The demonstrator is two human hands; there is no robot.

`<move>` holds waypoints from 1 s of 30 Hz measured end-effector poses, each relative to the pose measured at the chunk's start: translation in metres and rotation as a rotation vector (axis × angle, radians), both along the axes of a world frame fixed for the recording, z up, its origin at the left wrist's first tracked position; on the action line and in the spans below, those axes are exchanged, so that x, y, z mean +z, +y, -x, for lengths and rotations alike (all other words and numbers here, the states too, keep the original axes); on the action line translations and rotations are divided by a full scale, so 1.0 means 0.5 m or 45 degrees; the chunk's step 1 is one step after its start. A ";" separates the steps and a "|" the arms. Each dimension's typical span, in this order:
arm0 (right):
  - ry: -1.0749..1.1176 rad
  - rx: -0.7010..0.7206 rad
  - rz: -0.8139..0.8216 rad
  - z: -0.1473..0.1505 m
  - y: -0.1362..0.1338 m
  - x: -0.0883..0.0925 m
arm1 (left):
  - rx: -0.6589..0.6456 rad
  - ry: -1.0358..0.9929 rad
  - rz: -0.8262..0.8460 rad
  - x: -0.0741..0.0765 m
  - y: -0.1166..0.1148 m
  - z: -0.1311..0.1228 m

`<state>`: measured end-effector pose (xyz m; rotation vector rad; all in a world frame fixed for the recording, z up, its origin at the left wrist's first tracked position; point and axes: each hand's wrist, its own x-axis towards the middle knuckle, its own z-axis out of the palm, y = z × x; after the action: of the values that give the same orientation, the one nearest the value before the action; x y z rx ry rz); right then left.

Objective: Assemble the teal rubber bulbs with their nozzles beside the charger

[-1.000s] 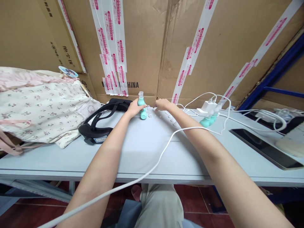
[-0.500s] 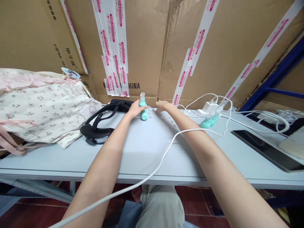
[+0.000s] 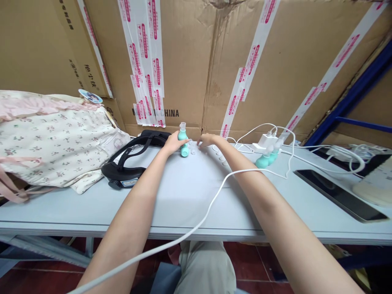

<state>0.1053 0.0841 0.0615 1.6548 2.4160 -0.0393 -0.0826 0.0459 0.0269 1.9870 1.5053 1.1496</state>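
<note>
My left hand (image 3: 173, 143) is closed round a teal bottle (image 3: 184, 150) with a rounded, bulging body and a clear top. The bottle stands nearly upright on the table, near the cardboard at the back. To its right lie small clear plastic pieces (image 3: 192, 148). Just beyond them is my right hand (image 3: 208, 139), with its fingers bent down and drawn together by the table surface. Whatever sits between those fingertips is too small to make out. More small clear round pieces (image 3: 221, 157) lie beside my right forearm.
Two more teal bottles (image 3: 263, 160) stand at right beside a white charger (image 3: 267, 141) with cables. A white cable (image 3: 211, 204) crosses over my right forearm. A black headset strap (image 3: 122, 171) and a floral bag (image 3: 61, 143) lie left; a phone (image 3: 339, 195) lies right.
My right hand's fingers have shifted slightly left and point further down towards the table. My left hand keeps its hold on the bottle. The view has moved slightly.
</note>
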 end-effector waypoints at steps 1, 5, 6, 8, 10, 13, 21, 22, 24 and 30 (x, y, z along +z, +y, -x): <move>0.015 -0.025 -0.017 -0.001 -0.003 0.001 | -0.001 -0.004 -0.001 -0.001 0.000 0.000; 0.139 -0.160 -0.122 0.002 -0.012 0.007 | 0.002 0.002 -0.002 -0.002 0.000 0.000; 0.167 -0.182 -0.143 0.006 -0.014 0.009 | 0.005 0.009 -0.005 -0.003 -0.001 0.000; 0.181 -0.204 -0.172 0.019 -0.019 0.012 | 0.013 0.026 -0.010 -0.004 -0.001 0.000; 0.167 -0.217 -0.198 0.037 -0.025 0.015 | 0.024 0.040 -0.010 -0.004 -0.001 0.000; 0.180 -0.296 -0.181 0.067 -0.029 0.019 | 0.029 0.049 0.000 -0.005 -0.001 -0.001; 0.237 -0.343 0.024 0.076 -0.010 0.039 | 0.041 0.057 0.023 -0.005 -0.003 -0.002; 0.237 -0.341 0.028 0.072 -0.008 0.040 | 0.036 0.057 0.023 -0.006 -0.003 -0.001; 0.230 -0.320 0.043 0.065 -0.007 0.037 | 0.032 0.062 0.025 -0.006 -0.003 -0.001; 0.202 -0.342 0.037 0.070 -0.007 0.020 | 0.062 0.093 0.034 -0.003 -0.007 -0.005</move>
<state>0.0703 0.0805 0.0713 2.0211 2.2682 -0.2550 -0.0799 0.0423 0.0256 2.0050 1.6052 1.0816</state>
